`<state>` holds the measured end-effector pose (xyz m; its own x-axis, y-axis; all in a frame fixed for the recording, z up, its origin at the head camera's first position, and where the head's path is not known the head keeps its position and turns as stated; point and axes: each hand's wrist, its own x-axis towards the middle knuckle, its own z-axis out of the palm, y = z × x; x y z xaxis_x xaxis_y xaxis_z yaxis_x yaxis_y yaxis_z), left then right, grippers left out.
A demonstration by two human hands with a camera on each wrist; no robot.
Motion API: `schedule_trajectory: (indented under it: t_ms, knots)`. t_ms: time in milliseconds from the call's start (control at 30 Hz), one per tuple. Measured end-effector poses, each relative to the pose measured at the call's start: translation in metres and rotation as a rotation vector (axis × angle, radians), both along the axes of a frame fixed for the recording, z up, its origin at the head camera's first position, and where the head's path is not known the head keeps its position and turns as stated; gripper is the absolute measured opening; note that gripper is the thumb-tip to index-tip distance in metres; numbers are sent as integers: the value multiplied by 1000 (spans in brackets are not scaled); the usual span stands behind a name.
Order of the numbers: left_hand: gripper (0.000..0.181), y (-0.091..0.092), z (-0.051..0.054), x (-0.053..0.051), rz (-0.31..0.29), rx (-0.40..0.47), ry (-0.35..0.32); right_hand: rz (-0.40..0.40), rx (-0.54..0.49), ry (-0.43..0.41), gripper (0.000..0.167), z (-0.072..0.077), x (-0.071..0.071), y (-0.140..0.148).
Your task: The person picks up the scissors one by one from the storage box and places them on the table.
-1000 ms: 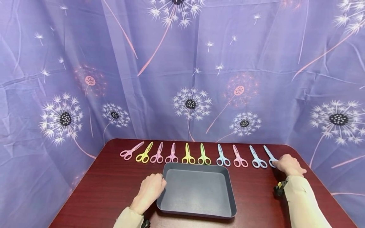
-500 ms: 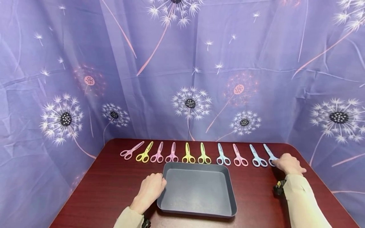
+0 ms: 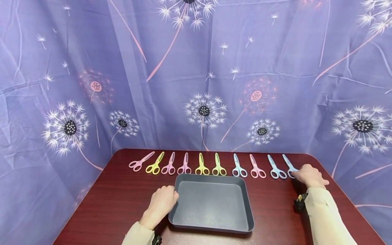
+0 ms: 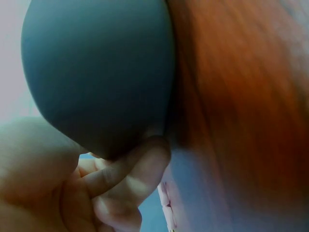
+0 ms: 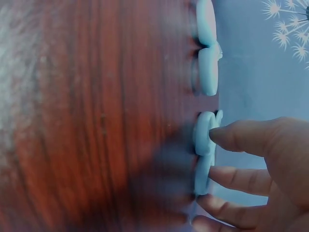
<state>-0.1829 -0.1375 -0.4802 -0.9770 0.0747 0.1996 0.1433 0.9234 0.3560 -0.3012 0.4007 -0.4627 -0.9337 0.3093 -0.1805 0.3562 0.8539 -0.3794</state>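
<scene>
A dark grey rectangular tray [image 3: 211, 203] lies on the table in the head view. My left hand [image 3: 162, 203] grips its left wall; in the left wrist view the thumb and curled fingers [image 4: 140, 169] pinch the tray's corner area. At the far right of a row of scissors, my right hand [image 3: 310, 176] touches the handle of light blue scissors [image 3: 289, 163]. The right wrist view has the thumb [image 5: 236, 135] on one handle loop and extended fingers [image 5: 241, 180] at the other. Part of that handle is hidden by the hand in the head view.
Other light blue scissors [image 3: 276, 168] lie just left of my right hand. Further along stand pink scissors [image 3: 257, 167], green scissors [image 3: 218, 166] and several more, tips toward the back. The dark red table [image 3: 122, 204] meets a purple dandelion curtain [image 3: 165, 112] behind.
</scene>
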Motion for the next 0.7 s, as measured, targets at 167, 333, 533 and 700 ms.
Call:
schedule_trajectory:
  t_ms: [167, 333, 533, 700]
  knots:
    - [25, 0, 0, -1, 2, -1, -19, 28, 2, 13, 49, 5, 3, 0]
    - [25, 0, 1, -1, 0, 0, -21, 54, 1, 39, 47, 11, 6, -3]
    - [25, 0, 1, -1, -4, 2, -14, 81, 8, 93, 48, 16, 10, -11]
    - [25, -1, 0, -1, -4, 6, -15, 103, 10, 146, 48, 17, 13, -22]
